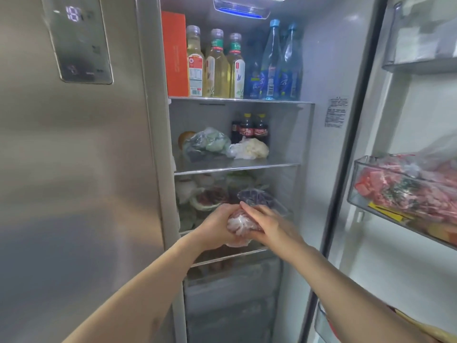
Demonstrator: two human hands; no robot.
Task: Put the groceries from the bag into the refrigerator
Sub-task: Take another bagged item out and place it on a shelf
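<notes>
The refrigerator (319, 70) stands open in front of me. Both my hands reach into its third shelf level. My left hand (215, 226) cups a clear plastic bag of pinkish meat (241, 225) from the left and below. My right hand (267, 224) presses on the same bag from the right. Just behind the bag lies another clear bag with dark purple contents (254, 195). Further left on that shelf sit several wrapped foods (207, 196). The grocery bag is out of view.
The top shelf holds an orange box (175, 53), oil bottles (215, 65) and blue bottles (274, 60). The middle shelf (237, 167) has bagged vegetables, cauliflower (252, 149) and cola bottles (252, 128). The open door's bin (358, 189) on the right holds packed meat. The closed left door (74, 169) is steel.
</notes>
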